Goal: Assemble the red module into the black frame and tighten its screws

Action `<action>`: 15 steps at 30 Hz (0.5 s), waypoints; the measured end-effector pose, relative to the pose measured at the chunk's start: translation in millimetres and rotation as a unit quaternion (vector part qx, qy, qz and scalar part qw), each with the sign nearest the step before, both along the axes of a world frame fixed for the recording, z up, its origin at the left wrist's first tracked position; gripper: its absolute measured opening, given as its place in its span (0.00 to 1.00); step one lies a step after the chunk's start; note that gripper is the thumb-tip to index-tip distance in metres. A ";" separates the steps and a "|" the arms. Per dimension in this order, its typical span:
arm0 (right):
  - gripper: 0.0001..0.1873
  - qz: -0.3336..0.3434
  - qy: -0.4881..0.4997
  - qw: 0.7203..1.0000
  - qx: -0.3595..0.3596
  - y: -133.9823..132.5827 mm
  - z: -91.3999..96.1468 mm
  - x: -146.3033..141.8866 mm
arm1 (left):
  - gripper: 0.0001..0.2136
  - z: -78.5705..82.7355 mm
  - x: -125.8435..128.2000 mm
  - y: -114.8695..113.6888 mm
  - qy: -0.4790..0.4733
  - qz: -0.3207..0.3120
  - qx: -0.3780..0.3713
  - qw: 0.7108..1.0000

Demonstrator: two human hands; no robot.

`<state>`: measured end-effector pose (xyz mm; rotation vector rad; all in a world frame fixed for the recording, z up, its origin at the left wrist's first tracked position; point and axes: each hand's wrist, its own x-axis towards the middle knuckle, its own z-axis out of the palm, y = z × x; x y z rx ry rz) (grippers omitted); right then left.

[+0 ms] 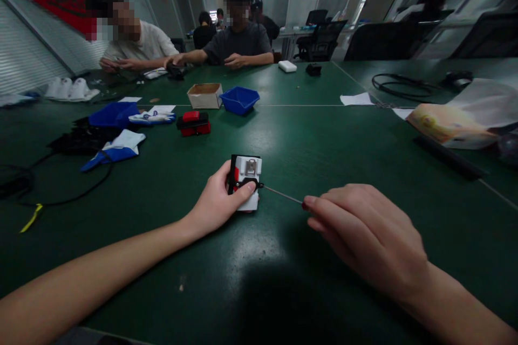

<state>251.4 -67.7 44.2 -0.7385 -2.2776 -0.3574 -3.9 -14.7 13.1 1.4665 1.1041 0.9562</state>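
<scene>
My left hand point(216, 202) grips a small white and black device point(245, 180) with a red part on its left side, pressing it onto the green table point(307, 145); the thumb and a finger lie across it. My right hand point(364, 232) is closed round a thin screwdriver point(282, 194), whose metal shaft runs left to the device's right side. A bit of red handle shows at my fingertips. Both forearms rest low over the table.
Beyond lie a red and black device point(194, 123), a cardboard box point(205, 95), blue trays point(239, 99) point(114, 114), white and blue gloves point(117, 148) and black cables point(60, 194). A yellow packet point(449, 124) lies right. Two people sit at the far side, hands on the table.
</scene>
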 end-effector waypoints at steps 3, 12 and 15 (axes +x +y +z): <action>0.12 -0.004 -0.017 1.000 0.021 0.1 3.5 -1.8 | 0.21 -0.5 0.2 -0.4 0.021 0.007 0.018 1.000; 0.05 0.025 -0.029 0.999 -0.022 -1.0 5.3 -0.1 | 0.20 -1.1 -0.3 -1.8 0.047 0.013 0.034 0.998; 0.09 0.033 -0.053 0.998 -0.007 -3.8 7.3 -0.5 | 0.20 -1.1 0.2 -2.3 0.041 0.021 0.040 0.998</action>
